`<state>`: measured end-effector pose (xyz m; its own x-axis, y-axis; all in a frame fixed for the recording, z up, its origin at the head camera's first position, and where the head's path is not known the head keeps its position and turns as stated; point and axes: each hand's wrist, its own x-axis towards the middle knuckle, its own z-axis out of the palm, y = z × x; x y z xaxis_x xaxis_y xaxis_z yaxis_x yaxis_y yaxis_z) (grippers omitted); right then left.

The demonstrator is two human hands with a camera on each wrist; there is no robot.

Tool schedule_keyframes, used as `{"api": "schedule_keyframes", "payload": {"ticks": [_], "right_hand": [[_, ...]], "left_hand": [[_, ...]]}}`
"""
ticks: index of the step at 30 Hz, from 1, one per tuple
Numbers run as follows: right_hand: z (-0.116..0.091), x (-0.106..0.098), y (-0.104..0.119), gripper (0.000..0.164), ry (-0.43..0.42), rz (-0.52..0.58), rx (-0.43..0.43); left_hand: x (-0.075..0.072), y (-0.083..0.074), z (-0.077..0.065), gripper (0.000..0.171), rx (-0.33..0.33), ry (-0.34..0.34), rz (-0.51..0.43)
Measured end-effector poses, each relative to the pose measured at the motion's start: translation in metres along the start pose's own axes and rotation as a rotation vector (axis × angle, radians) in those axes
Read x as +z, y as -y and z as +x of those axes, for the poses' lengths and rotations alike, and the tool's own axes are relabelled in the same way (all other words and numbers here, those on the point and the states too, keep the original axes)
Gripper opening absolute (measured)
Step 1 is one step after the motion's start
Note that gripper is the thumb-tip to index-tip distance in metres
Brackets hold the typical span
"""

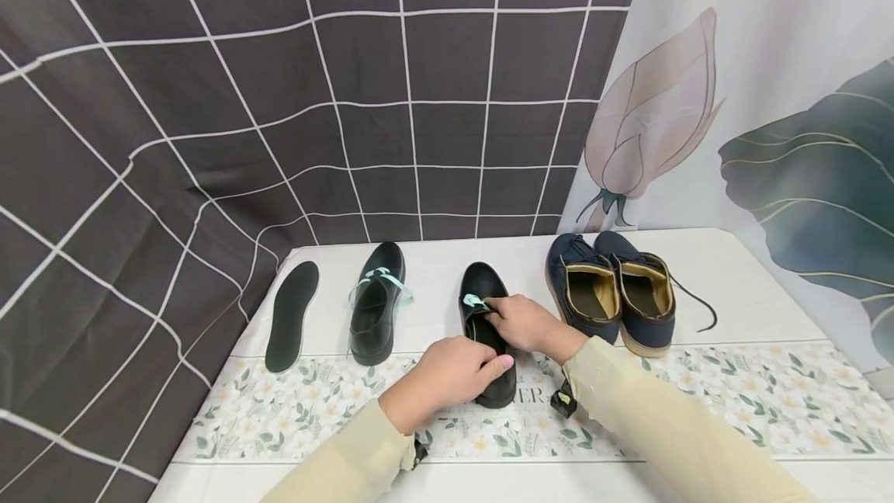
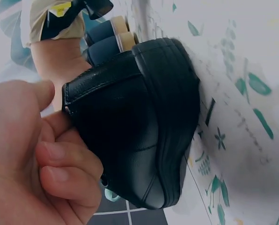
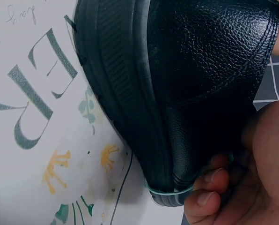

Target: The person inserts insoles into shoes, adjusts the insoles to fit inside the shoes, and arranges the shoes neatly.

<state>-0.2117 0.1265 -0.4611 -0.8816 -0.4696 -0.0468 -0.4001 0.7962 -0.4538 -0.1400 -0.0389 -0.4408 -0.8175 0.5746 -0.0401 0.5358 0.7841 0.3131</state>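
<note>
1. Black lace-up shoe [image 1: 480, 328] sits on the table [image 1: 733, 293], toe toward its far edge.
2. Left hand [image 1: 457, 367] curls at its collar, right hand [image 1: 528, 322] beside the mint lace [image 1: 475, 300].
3. Likely light, stiff-soled; hold the heel.

Black shoe [image 1: 483, 281] and matching mate [image 1: 375, 317], both with mint-green laces [image 1: 475, 302].
Plain black on insole [image 1: 292, 318]; navy with tan lining on the other pair of shoes [image 1: 599, 327]; pale beige on the sleeves [image 1: 649, 410]; white grid on dark-grey backdrop [image 1: 447, 134]; white flowers with green leaves on the table cover [image 1: 747, 402].
</note>
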Motion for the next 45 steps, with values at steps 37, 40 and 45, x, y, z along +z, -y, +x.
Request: {"api": "schedule_keyframes", "payload": {"ticks": [37,40,45], "right_hand": [[-0.063,0.009,0.022,0.017,-0.108,0.076,-0.132],[-0.071,0.006,0.022,0.017,-0.026,0.051,-0.129],[-0.075,0.002,0.019,0.025,0.052,-0.039,-0.168]], "left_hand": [[0.014,-0.01,-0.009,0.032,0.013,-0.015,0.217],[0.013,-0.011,-0.011,0.033,0.013,-0.009,0.225],[0.014,-0.005,-0.011,0.032,0.012,-0.002,0.181]]}}
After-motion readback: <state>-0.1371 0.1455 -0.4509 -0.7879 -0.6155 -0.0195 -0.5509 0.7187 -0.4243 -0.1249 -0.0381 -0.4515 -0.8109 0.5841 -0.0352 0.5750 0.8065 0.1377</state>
